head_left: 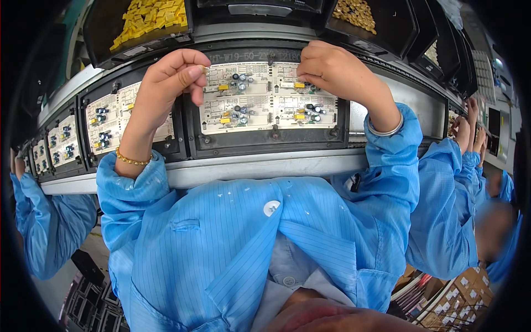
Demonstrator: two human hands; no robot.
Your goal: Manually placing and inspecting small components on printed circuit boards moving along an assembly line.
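Observation:
A white circuit board panel (257,104), split into several like sections, lies in a black carrier frame (243,139) before me. Each section bears dark round capacitors (241,77) and a yellow block component (223,87). My left hand (171,80) is over the panel's upper left edge, thumb and forefinger pinched on a tiny pale-yellow part whose kind I cannot make out. My right hand (334,69) is at the panel's upper right, fingers closed, the tips down by another yellow block (299,85). What those fingers hold, if anything, is hidden.
Beyond the line stand a black bin of yellow block components (152,22) and a black bin of brownish-gold parts (354,15). More loaded carriers (105,119) sit to the left. A metal rail (265,167) runs along the near side. Blue-sleeved people work at both sides.

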